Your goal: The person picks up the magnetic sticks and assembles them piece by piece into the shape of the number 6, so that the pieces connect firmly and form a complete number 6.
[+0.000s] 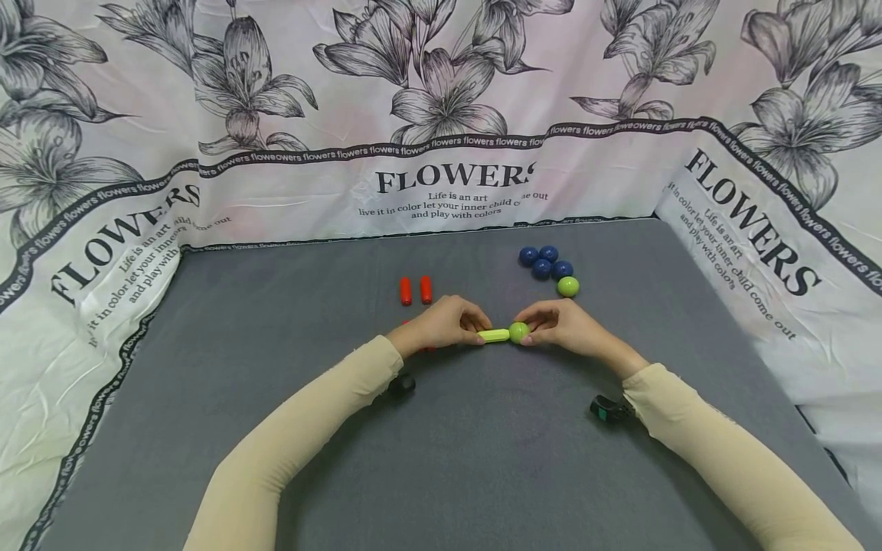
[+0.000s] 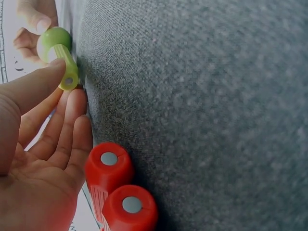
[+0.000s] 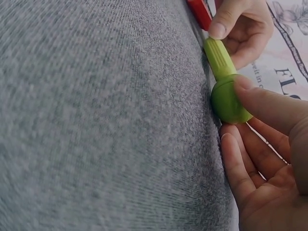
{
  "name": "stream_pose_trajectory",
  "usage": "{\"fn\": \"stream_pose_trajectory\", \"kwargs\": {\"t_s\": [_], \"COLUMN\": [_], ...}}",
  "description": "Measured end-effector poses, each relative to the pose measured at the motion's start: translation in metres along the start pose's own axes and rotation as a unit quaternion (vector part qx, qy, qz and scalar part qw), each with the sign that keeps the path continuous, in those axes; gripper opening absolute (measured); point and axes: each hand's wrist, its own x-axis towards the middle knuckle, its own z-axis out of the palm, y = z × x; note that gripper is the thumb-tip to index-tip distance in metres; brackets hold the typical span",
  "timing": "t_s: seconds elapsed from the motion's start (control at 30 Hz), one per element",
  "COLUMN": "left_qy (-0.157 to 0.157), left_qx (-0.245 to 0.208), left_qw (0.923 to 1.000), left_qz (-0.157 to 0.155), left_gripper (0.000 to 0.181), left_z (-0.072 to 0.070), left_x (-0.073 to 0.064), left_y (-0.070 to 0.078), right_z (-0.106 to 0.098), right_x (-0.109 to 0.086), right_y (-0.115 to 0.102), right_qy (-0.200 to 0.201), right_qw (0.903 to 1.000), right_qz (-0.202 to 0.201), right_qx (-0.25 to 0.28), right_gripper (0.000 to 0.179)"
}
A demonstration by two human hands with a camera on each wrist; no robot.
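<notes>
My left hand point(image 1: 448, 323) pinches a yellow-green rod point(image 1: 493, 335) between thumb and fingers, just at the table surface. The rod's free end in the left wrist view shows a grey round inset. A green ball point(image 1: 519, 332) touches the rod's other end, and my right hand point(image 1: 566, 327) pinches that ball between thumb and fingertips. In the right wrist view the rod point(image 3: 220, 57) and the ball point(image 3: 230, 98) stand end to end in one line. Red rods point(image 2: 109, 166) with grey end insets lie close beside my left hand, partly hidden by it in the head view.
Two red rods point(image 1: 406, 291) lie beyond my left hand. Several dark blue balls point(image 1: 541, 269) sit grouped at the back right, with another green ball point(image 1: 568, 287) against them. The grey table point(image 1: 482, 459) meets a white flower-printed cloth point(image 1: 455, 191) at the back and sides.
</notes>
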Motion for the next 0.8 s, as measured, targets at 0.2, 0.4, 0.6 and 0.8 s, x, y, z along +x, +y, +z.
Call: {"fn": "stream_pose_trajectory", "kwargs": {"t_s": [0.2,0.4,0.6,0.8], "left_qy": [-0.013,-0.001,0.040,0.060], "left_qx": [0.003,0.003,-0.006,-0.009], "left_qw": [0.9999,0.9998,0.9990,0.9973], "left_qz": [0.010,0.022,0.018,0.042], "left_gripper": [0.026,0.027,0.031,0.034], "left_z": [-0.002,-0.012,-0.019,-0.021], "left_x": [0.001,0.010,0.034,0.069], "left_y": [-0.002,-0.001,0.001,0.009], "right_z": [-0.001,-0.002,-0.003,-0.006], "right_x": [0.001,0.000,0.000,0.000], "right_y": [0.001,0.001,0.001,0.002], "right_qy": [-0.005,-0.007,-0.013,-0.032], "right_qw": [1.0000,1.0000,0.9999,0.9994], "right_qz": [0.004,0.005,0.009,0.009], "right_qx": [0.005,0.004,0.002,0.005], "right_gripper": [0.035,0.035,0.035,0.036]}}
